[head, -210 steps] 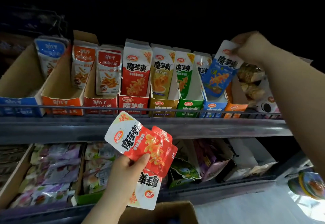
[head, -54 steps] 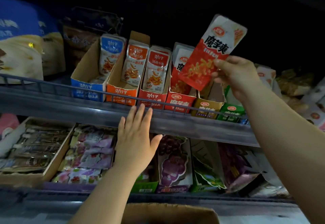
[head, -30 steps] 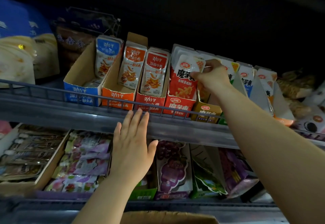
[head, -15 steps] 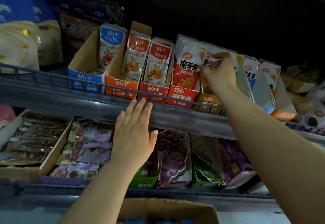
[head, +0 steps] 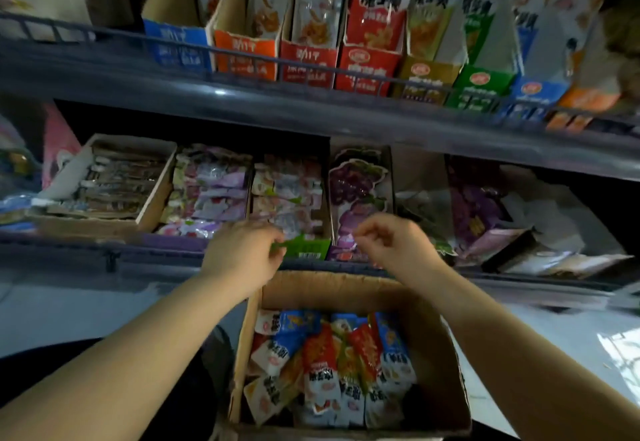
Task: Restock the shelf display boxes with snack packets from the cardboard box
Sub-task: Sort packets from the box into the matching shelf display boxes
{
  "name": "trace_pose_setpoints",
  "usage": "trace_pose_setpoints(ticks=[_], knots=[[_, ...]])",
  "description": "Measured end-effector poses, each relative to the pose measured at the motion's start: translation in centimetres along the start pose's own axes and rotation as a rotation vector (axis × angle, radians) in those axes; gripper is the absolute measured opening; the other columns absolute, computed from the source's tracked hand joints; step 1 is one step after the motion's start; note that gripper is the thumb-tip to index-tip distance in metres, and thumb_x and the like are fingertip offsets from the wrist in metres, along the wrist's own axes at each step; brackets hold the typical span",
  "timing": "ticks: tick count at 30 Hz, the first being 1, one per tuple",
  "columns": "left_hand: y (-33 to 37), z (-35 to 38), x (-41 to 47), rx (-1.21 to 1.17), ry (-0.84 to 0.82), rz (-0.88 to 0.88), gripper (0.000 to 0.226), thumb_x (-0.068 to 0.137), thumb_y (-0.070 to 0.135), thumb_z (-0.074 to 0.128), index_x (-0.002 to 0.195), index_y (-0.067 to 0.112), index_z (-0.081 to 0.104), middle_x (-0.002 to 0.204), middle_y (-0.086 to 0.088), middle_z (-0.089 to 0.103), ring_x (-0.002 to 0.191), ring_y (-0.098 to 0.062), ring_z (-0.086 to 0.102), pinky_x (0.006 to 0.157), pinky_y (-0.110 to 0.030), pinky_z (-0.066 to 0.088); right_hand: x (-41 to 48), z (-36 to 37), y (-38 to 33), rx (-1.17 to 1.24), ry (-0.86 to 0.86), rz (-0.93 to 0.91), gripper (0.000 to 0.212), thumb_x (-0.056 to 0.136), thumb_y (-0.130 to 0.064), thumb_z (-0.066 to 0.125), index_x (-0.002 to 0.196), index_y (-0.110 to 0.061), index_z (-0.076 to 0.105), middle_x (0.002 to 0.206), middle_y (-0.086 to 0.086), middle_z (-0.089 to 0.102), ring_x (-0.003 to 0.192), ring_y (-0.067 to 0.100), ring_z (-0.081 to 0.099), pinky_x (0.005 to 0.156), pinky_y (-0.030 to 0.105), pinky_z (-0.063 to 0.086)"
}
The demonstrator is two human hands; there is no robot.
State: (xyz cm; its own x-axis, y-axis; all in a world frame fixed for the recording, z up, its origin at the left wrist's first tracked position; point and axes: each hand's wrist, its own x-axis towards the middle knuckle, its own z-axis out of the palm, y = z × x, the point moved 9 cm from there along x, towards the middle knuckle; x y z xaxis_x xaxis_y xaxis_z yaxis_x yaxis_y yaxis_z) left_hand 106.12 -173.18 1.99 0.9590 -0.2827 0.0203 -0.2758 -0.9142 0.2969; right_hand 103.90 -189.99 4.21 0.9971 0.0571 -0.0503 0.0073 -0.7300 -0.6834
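An open brown cardboard box (head: 346, 290) sits low in the frame, below the shelves. Inside lies a loose heap of snack packets (head: 332, 368) in red, blue, and white, overlapping at angles. On the upper shelf, a row of display boxes (head: 367, 66) stands side by side, fronts blue, orange, red, gold and green, each holding upright packets.

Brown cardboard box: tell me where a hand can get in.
The brown cardboard box is open-topped; a bare strip lies between its far wall and the mixed snack packets. The packets crowd its middle. Both the left hand and right hand hover empty above.
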Motion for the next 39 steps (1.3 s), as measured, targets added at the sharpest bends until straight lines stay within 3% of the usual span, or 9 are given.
trace_pose_setpoints(ticks=[5,9,12,15,18,23,30,34,39], knots=[[-2.5,9.9,-3.9,-0.082,-0.195,-0.264,0.038,0.093,0.029,0.043,0.13,0.019,0.043,0.129,-0.001,0.05,0.113,-0.018,0.05,0.087,-0.027,0.042,-2.1,7.4,8.3,-0.014,-0.216,0.227,0.006,0.088,-0.015,0.056,0.089,-0.016,0.062,0.078,-0.005,0.057,0.064,0.001,0.05,0.059,0.008,0.039],[-4.7,15.8,-5.5,-0.124,-0.242,-0.383,0.058,0.092,0.02,0.042,0.143,0.017,0.015,0.139,-0.007,0.034,0.118,-0.025,0.044,0.09,-0.033,0.039,-4.1,12.9,14.6,-0.048,-0.393,0.397,0.023,0.093,-0.015,0.048,0.108,-0.004,0.061,0.104,0.011,0.063,0.084,0.013,0.056,0.071,0.02,0.043],[-5.7,19.6,-5.6,-0.271,-0.255,-0.44,0.057,0.09,0.021,0.037,0.143,0.015,0.015,0.147,-0.011,0.018,0.113,-0.03,0.049,0.081,-0.037,0.045,-5.3,15.6,19.2,-0.019,-0.416,0.537,0.029,0.092,-0.016,0.05,0.117,-0.004,0.058,0.117,0.012,0.061,0.081,0.008,0.047,0.062,0.008,0.034],[-6.1,20.5,-5.7,-0.098,-0.215,-0.461,0.058,0.094,0.025,0.039,0.145,0.015,0.012,0.152,-0.006,0.008,0.117,-0.022,0.046,0.085,-0.029,0.043,-6.1,18.4,22.9,-0.023,-0.439,0.649,0.023,0.091,-0.022,0.05,0.106,-0.009,0.062,0.104,0.014,0.063,0.082,0.017,0.052,0.057,0.019,0.038],[-6.3,20.6,-5.6,-0.127,-0.122,-0.456,0.058,0.09,0.017,0.047,0.143,0.009,0.024,0.151,-0.01,0.019,0.126,-0.026,0.041,0.098,-0.034,0.039,-5.8,21.1,24.9,0.018,-0.47,0.722,0.004,0.086,-0.022,0.058,0.084,-0.019,0.057,0.096,0.013,0.062,0.086,0.024,0.057,0.072,0.035,0.047],[-6.9,21.7,-5.3,-0.106,-0.094,-0.396,0.07,0.059,-0.002,0.077,0.123,-0.009,0.049,0.13,-0.028,0.049,0.103,-0.043,0.059,0.072,-0.049,0.052,-3.1,23.7,23.8,-0.159,-0.558,0.498,0.061,0.089,-0.029,0.057,0.142,-0.02,0.028,0.146,0.005,0.035,0.131,0.022,0.036,0.101,0.029,0.036],[-6.6,22.2,-5.2,-0.161,-0.076,-0.346,0.07,0.073,-0.001,0.066,0.136,-0.003,0.036,0.146,-0.02,0.028,0.126,-0.039,0.041,0.094,-0.044,0.039,-1.4,30.6,21.1,-0.495,-0.765,0.136,0.08,0.09,-0.026,0.053,0.147,-0.023,-0.003,0.155,0.001,-0.019,0.142,0.023,-0.017,0.116,0.039,-0.002],[-6.7,22.8,-5.1,-0.117,-0.093,-0.309,0.076,0.057,-0.005,0.077,0.126,-0.008,0.044,0.134,-0.03,0.042,0.11,-0.046,0.053,0.081,-0.049,0.046,-0.8,32.8,21.7,-0.664,-0.836,0.05,0.087,0.089,-0.033,0.053,0.146,-0.02,-0.012,0.153,0.007,-0.022,0.141,0.027,-0.021,0.112,0.046,-0.013],[-6.4,22.7,-5.1,-0.169,-0.064,-0.328,0.07,0.069,0.0,0.071,0.132,-0.002,0.04,0.143,-0.024,0.033,0.123,-0.034,0.04,0.09,-0.039,0.032,1.1,33.4,21.7,-0.628,-0.765,0.028,0.084,0.09,-0.029,0.051,0.146,-0.018,-0.009,0.154,0.006,-0.019,0.142,0.023,-0.019,0.113,0.043,-0.013]])
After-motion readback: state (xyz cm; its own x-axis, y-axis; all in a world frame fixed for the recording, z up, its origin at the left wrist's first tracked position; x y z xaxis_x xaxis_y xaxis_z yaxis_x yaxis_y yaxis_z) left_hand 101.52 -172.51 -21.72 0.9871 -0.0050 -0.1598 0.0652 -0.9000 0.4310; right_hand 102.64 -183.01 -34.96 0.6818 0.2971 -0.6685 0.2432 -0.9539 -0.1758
